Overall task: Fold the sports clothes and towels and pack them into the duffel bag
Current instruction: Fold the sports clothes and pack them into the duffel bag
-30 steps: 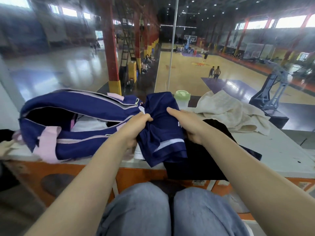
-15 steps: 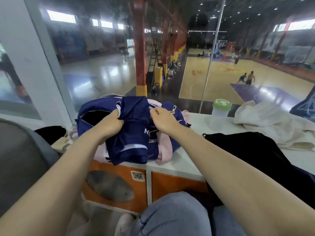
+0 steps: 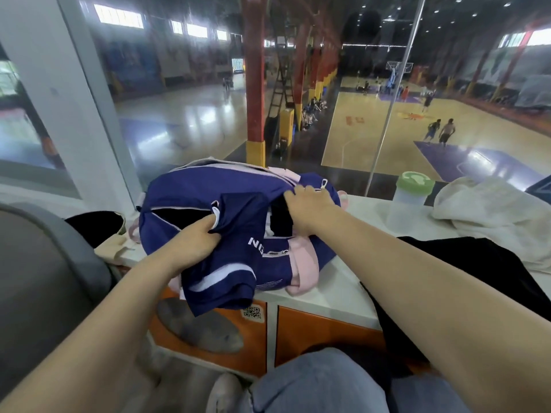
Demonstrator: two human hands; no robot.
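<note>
A navy duffel bag (image 3: 185, 192) with pink straps lies on the white counter (image 3: 346, 290), its top unzipped. A folded navy sports garment (image 3: 238, 263) with white stripes drapes over the bag's front and hangs past the counter edge. My left hand (image 3: 193, 242) grips the garment's upper left edge. My right hand (image 3: 307, 204) holds the far flap of the bag's opening, fingers curled over it. A black garment (image 3: 477, 263) lies spread on the counter at the right. A cream towel (image 3: 492, 210) sits crumpled behind it.
A clear bottle with a green lid (image 3: 413, 201) stands between bag and towel. A glass pane rises right behind the counter. A black and beige item (image 3: 98, 231) lies left of the bag. Orange locker doors (image 3: 322, 338) front the counter, above my knees.
My right hand has let go of the navy garment and moved onto the bag's far flap. The garment has sunk lower against the bag's front, held by my left hand alone.
</note>
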